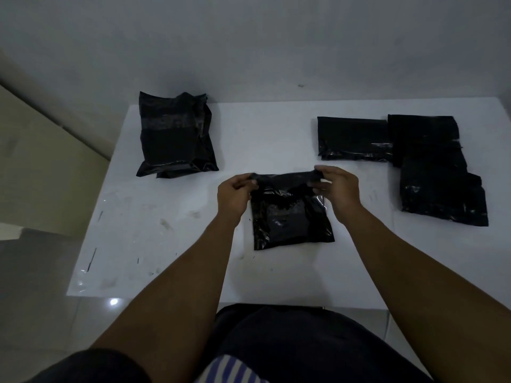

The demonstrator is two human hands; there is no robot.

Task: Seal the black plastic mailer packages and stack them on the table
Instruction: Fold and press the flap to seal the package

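Note:
A black plastic mailer [290,214] lies in the middle of the white table [171,230], its far flap lifted off the surface. My left hand [235,194] pinches the flap's left corner, and my right hand [338,189] pinches its right corner. At the back left sits a small stack of black mailers [175,135]. On the right, several more black mailers lie flat and overlap: one at the back [354,139] and others nearer the right edge [439,178].
A grey wall rises directly behind the table. To the left are a beige panel [41,161] and tiled floor [36,286]. Bare tabletop with scuff marks lies front left. My dark-clothed lap is against the table's near edge.

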